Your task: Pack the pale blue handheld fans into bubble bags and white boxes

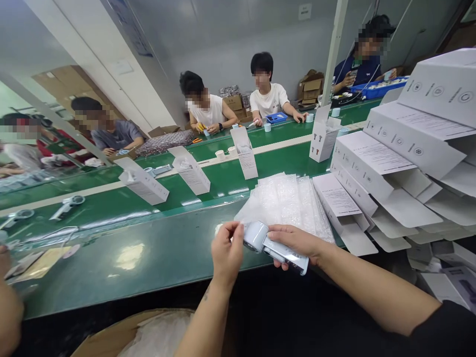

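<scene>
My right hand (pixel 292 243) is wrapped round the flat handle of a light-blue handheld fan (pixel 256 236), its round head pointing left. Beside that head, my left hand (pixel 227 250) has its fingers pinched together, touching or almost touching the fan. Whatever the left fingertips hold is too small or hidden to name. Just behind both hands lies a stack of clear bubble-wrap bags (pixel 282 198) on the green bench (pixel 156 248).
White cartons (pixel 372 153) are piled at the right. Several open boxes (pixel 195 173) stand along the green conveyor belt (pixel 219 183). More fans (pixel 67 207) lie at left, near a co-worker's arm (pixel 9 307). A carton with plastic bags (pixel 159 334) sits below. Several people work opposite.
</scene>
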A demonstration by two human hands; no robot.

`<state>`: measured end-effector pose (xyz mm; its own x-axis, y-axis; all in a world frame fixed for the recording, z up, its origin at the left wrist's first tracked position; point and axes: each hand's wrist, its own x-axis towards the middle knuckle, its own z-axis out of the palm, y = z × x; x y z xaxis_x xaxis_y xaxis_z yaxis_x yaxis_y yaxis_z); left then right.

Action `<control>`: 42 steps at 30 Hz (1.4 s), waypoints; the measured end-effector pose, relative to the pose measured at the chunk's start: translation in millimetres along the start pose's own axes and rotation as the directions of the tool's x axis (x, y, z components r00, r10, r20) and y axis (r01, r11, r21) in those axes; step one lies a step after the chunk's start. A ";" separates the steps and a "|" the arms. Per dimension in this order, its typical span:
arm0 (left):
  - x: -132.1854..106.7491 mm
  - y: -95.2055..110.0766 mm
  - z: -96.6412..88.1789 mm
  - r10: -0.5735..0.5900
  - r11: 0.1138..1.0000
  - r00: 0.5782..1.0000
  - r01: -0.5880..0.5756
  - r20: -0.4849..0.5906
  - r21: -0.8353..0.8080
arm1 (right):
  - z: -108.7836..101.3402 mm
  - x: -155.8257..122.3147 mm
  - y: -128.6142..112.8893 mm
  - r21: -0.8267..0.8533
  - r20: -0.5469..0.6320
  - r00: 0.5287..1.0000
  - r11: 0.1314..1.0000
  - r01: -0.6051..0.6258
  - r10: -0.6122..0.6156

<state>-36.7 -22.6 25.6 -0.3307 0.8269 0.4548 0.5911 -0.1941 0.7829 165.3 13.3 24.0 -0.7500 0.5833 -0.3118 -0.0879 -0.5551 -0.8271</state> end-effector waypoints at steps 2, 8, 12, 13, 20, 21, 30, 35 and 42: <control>-5.9 -0.2 -1.4 0.341 0.934 0.940 -0.338 -0.004 0.121 | -0.6 -1.7 -1.9 0.030 -0.020 1.000 0.999 0.015 -0.014; -22.6 -7.2 7.5 0.708 0.677 0.704 -0.697 0.050 0.238 | 5.6 -0.3 -2.6 0.144 -0.202 0.979 0.988 0.047 -0.017; -30.3 9.7 23.9 0.741 0.642 0.657 -0.754 0.141 0.140 | 19.3 5.6 2.6 0.094 -0.315 0.949 0.995 0.020 0.011; -30.6 14.7 26.2 0.743 0.638 0.649 -0.761 0.163 0.121 | 20.0 6.6 1.9 0.103 -0.302 0.953 0.995 0.009 0.023; -3.8 25.8 24.8 0.579 0.772 0.769 -0.624 0.268 0.120 | 11.6 19.8 -22.9 0.025 -0.042 0.982 0.982 -0.185 0.186; 2.3 26.0 24.1 0.546 0.792 0.798 -0.591 0.256 0.154 | 13.2 23.9 -27.2 -0.004 -0.052 0.975 0.976 -0.217 0.217; 33.2 28.4 -0.2 0.130 0.988 0.989 -0.135 0.068 0.075 | 23.3 61.6 -89.2 -0.045 -0.187 0.927 0.939 -0.340 0.326; 82.1 38.5 -6.7 -0.227 0.922 0.960 0.265 0.163 -0.280 | 36.9 84.1 -150.5 -0.588 -0.309 0.880 0.654 -0.475 0.360; 131.5 57.4 -38.9 -0.254 0.854 0.967 0.215 -0.019 -0.473 | 68.8 86.3 -215.6 -0.798 -0.207 0.966 0.598 -0.076 -0.153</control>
<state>-74.9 54.4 146.8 -0.4836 0.8391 0.2490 0.0859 -0.2375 0.9676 74.5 142.5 207.5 -0.5756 0.7713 -0.2716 0.5279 0.0968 -0.8438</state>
